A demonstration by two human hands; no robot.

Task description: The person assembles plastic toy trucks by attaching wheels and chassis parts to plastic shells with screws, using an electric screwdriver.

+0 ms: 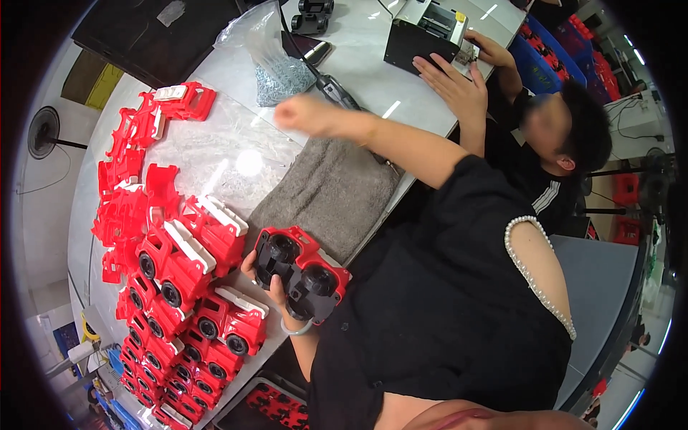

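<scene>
My left hand (274, 287) grips a red toy truck (324, 256), its black underside and black wheels turned up, above the edge of a grey towel (333, 193). My right hand (304, 117), blurred by motion, looks curled closed over the table beside a clear plastic bag of small screws (283, 79); anything inside its fingers is hidden. Close by lies a black electric screwdriver (335, 92) with a cable. Many red toy trucks with black wheels (172, 272) are stacked next to my left hand, and red truck bodies (122, 172) lie beyond them.
A co-worker (555, 136) at the same table has both hands at a black-sided machine (423, 44). Black wheeled chassis parts (312, 16) lie at the table's top edge. A black tray of red parts (269, 405) is below the stack, and a blue crate (541, 57) stands behind the co-worker.
</scene>
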